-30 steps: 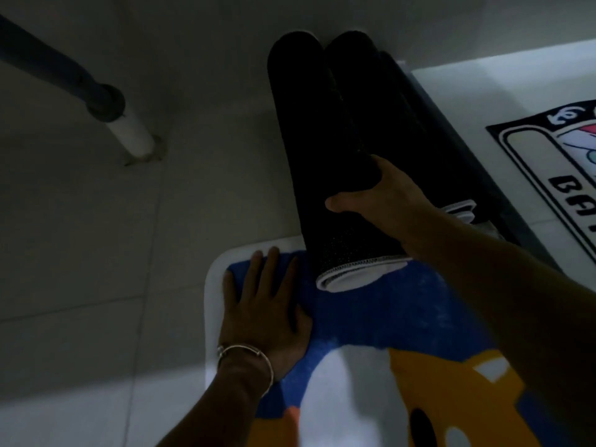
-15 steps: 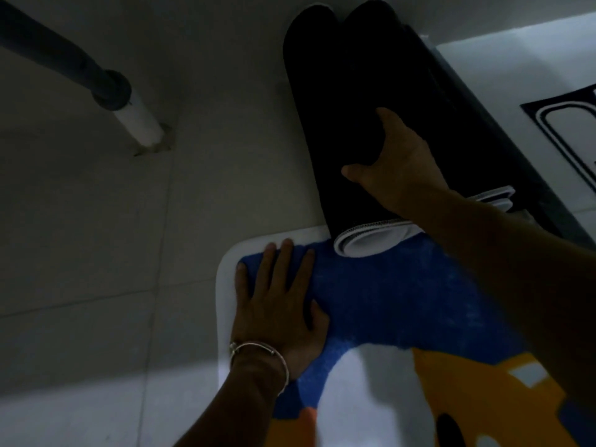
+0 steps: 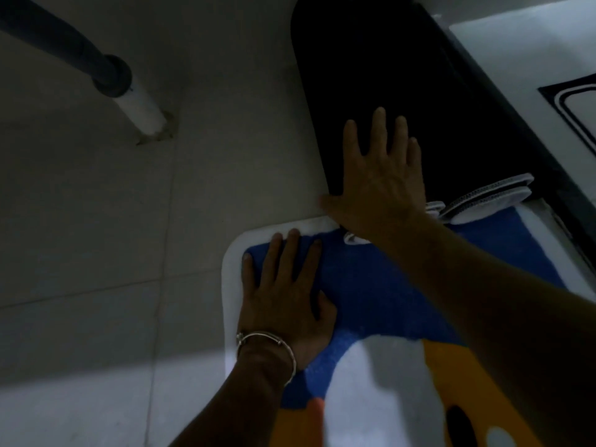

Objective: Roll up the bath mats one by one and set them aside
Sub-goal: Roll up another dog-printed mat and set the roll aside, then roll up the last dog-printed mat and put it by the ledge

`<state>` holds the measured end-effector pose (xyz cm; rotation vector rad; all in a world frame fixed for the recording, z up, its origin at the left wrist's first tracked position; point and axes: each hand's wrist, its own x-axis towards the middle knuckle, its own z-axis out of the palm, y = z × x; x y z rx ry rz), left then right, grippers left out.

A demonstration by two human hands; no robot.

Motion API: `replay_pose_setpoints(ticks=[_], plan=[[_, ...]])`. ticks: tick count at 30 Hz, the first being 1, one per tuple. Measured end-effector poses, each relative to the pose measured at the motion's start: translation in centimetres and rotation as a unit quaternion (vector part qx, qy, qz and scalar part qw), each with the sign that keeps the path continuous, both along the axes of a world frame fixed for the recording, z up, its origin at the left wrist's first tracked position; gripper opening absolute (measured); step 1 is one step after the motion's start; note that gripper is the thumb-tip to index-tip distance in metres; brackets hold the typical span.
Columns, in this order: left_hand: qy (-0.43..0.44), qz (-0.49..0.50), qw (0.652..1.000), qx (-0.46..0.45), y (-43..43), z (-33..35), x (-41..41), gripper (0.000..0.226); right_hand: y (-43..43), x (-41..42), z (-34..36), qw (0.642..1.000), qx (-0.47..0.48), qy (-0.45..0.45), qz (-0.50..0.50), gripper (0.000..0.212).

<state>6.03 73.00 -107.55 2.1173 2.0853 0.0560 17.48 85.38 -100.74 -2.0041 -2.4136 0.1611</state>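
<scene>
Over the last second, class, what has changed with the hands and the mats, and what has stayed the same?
The right hand has let go of the dark rolled mat. Its fingers were curled over the roll and now lie straight and flat on it. The roll has slid away, so its near end sits at the far edge of the blue mat. The left hand stays pressed flat on that mat's corner.

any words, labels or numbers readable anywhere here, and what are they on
None can be read.
The black-bordered mat at the right edge shows only outline lines.
The blue mat shows only a coloured picture.
The rolled dark mats look plain.
</scene>
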Motion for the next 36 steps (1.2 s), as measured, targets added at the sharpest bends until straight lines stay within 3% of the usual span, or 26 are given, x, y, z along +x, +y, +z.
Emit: replay_pose_setpoints(ticks=[9,14,16,20,26,30,36], plan=[[-0.001,0.000,1.000,0.001,0.0,0.1,0.0,0.074,0.7,0.2,0.0,1.000,-0.004,0.029,0.000,0.090],[0.012,0.010,0.999,-0.043,0.1,0.5,0.0,0.078,-4.1,-0.9,0.3,0.985,0.119,0.115,0.047,0.054],[0.031,0.001,0.998,-0.062,0.1,0.5,0.0,0.084,-9.0,-0.7,-1.4,0.973,0.156,0.168,0.042,0.051],[0.013,0.011,0.999,-0.050,0.1,0.6,0.0,0.081,-17.8,2.4,-6.3,0.992,0.072,0.103,0.012,0.047],[0.048,0.014,0.996,-0.079,0.0,1.1,0.6,0.070,-18.2,2.7,-6.6,0.995,0.021,0.088,-0.032,0.055],[0.048,0.044,0.979,-0.191,0.2,3.0,2.2,0.064,-18.3,2.9,-6.5,0.995,0.010,0.094,-0.034,0.056],[0.091,-0.066,0.965,-0.235,-12.1,5.2,2.3,0.074,-17.8,2.6,-4.9,0.996,-0.037,0.077,-0.019,0.056]])
